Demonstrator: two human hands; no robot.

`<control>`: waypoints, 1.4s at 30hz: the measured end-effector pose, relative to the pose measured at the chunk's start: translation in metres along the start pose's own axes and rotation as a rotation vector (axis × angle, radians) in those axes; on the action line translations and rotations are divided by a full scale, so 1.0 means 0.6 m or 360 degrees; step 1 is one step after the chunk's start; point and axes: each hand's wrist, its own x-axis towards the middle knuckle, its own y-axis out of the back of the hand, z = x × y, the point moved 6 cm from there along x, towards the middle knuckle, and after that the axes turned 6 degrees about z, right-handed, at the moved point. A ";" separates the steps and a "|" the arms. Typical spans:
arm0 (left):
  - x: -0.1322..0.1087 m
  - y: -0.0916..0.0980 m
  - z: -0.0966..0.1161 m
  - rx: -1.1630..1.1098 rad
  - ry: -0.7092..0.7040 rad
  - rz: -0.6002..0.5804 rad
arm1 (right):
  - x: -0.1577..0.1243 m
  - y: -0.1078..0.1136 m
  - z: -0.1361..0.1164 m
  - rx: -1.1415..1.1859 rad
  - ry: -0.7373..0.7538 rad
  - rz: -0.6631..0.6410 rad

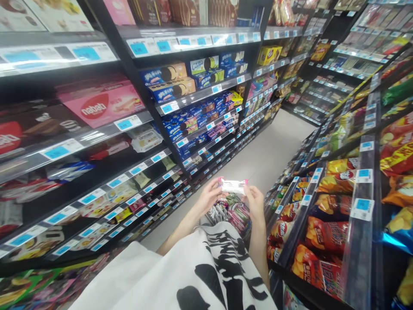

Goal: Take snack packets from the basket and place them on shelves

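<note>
A small white packet [233, 186] with pink ends is stretched level between my two hands, in the lower middle of the head view. My left hand [210, 195] pinches its left end, and my right hand [254, 199] grips its right end. Just beneath the packet, partly hidden by my hands and shirt, is a container holding many wrapped snacks [235, 213] in pink, green and dark wrappers.
Shelves [196, 97] of boxed biscuits and wafers with price tags line the left side. On the right, a sloping rack holds chip bags [327, 234]. A grey floor aisle [274, 146] runs between them toward more shelves at the far end.
</note>
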 end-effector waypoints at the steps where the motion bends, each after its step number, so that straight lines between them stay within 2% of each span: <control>1: 0.000 0.002 0.003 0.0032 -0.0048 0.0001 | -0.001 -0.002 0.001 0.0005 -0.0017 -0.0013; 6: -0.004 0.001 0.008 0.0065 -0.0202 -0.0035 | -0.003 -0.010 0.004 0.0051 -0.0047 -0.0037; 12: -0.001 -0.002 0.002 0.0062 -0.0303 0.0014 | -0.002 -0.007 0.003 0.0075 -0.0051 -0.0026; 32: 0.009 -0.003 -0.006 0.0066 -0.0293 0.0068 | 0.000 -0.002 0.008 0.0140 -0.0061 -0.0027; 34: 0.007 -0.004 -0.005 0.0085 -0.0301 0.0055 | -0.003 -0.005 0.002 0.0203 0.0005 -0.0055; 39: 0.002 -0.003 -0.001 0.0102 -0.0297 0.0054 | -0.013 -0.024 -0.005 0.0423 0.0095 -0.0278; 42: -0.001 -0.005 -0.001 0.0108 -0.0276 0.0003 | -0.016 -0.027 -0.003 0.0418 0.0125 -0.0286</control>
